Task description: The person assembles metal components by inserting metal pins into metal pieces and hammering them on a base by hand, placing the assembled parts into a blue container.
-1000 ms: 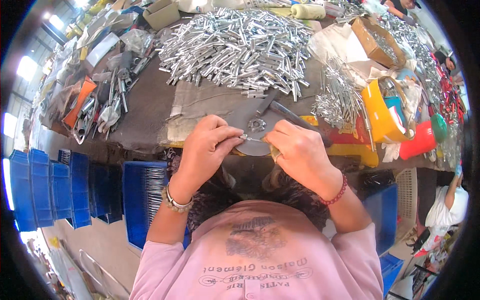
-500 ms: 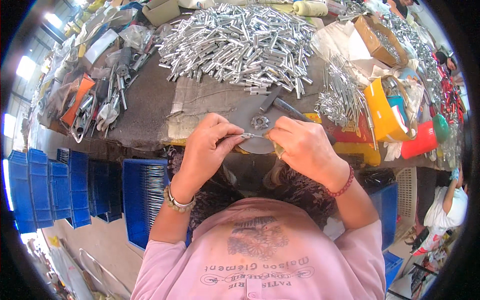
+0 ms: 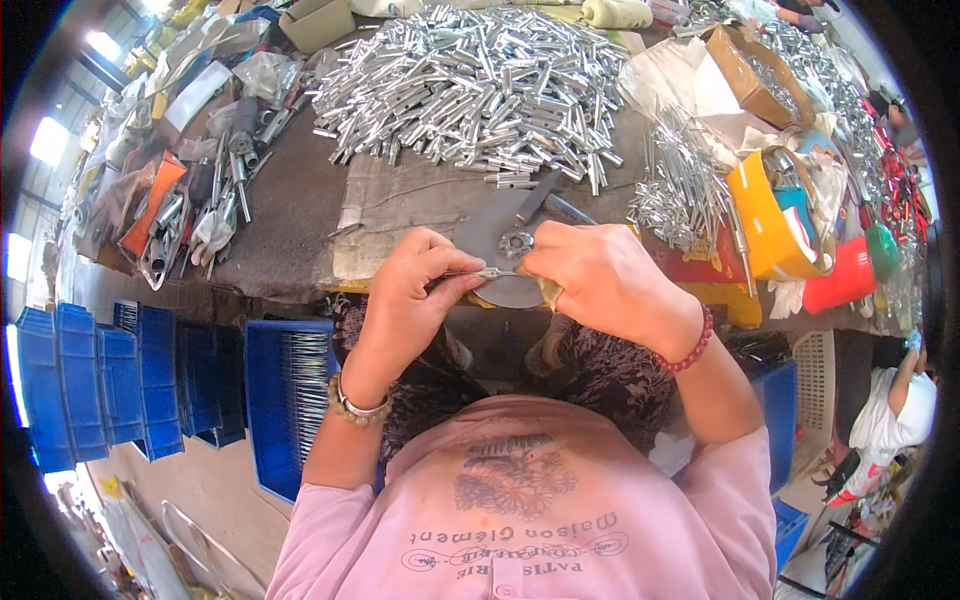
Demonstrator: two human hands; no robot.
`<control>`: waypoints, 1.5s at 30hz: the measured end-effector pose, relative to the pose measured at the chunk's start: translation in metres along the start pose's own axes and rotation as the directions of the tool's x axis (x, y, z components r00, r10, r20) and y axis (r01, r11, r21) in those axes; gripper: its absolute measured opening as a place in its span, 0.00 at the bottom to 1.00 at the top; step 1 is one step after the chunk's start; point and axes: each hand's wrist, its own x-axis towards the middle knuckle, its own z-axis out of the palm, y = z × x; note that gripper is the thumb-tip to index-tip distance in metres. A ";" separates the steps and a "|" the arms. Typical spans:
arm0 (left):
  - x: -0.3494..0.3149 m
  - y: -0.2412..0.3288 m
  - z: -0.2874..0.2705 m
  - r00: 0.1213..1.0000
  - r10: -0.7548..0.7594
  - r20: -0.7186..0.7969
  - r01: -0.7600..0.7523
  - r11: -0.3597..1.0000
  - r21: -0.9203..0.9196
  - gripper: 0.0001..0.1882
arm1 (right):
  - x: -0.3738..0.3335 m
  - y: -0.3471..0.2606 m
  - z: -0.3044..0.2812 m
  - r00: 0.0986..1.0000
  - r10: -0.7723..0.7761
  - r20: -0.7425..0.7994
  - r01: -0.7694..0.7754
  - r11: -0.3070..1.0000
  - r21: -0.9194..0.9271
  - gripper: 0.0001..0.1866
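My left hand (image 3: pixel 420 290) pinches a thin metal rod with a small silvery fitting (image 3: pixel 490 272) between thumb and forefinger. My right hand (image 3: pixel 605 270) closes on the rod's other end, and a yellowish wrap shows on one of its fingers. Both hands hold the rod level over the near part of a dark grey metal plate (image 3: pixel 480 235). On that plate, just past the rod, sits a round nut-like metal piece (image 3: pixel 516 243). A hammer (image 3: pixel 538 197) lies beyond it, its handle partly hidden behind my right hand.
A big heap of short silvery tubes (image 3: pixel 470 90) covers the far bench. Thin metal rods (image 3: pixel 680 185) lie to the right, by a cut yellow container (image 3: pixel 765 220) and a red one (image 3: pixel 840 278). Blue bins (image 3: pixel 265 400) stand lower left. Another person (image 3: pixel 893 410) is at far right.
My right hand has shifted slightly up and left, its fingers nearer the small fitting, and now covers more of the hammer handle. My left hand has hardly moved.
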 end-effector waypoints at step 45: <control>0.000 0.008 0.002 0.992 0.123 -0.034 -0.115 0.975 0.190 0.07 | 0.000 0.003 0.002 0.942 0.180 -0.282 -0.179 0.983 0.032 0.11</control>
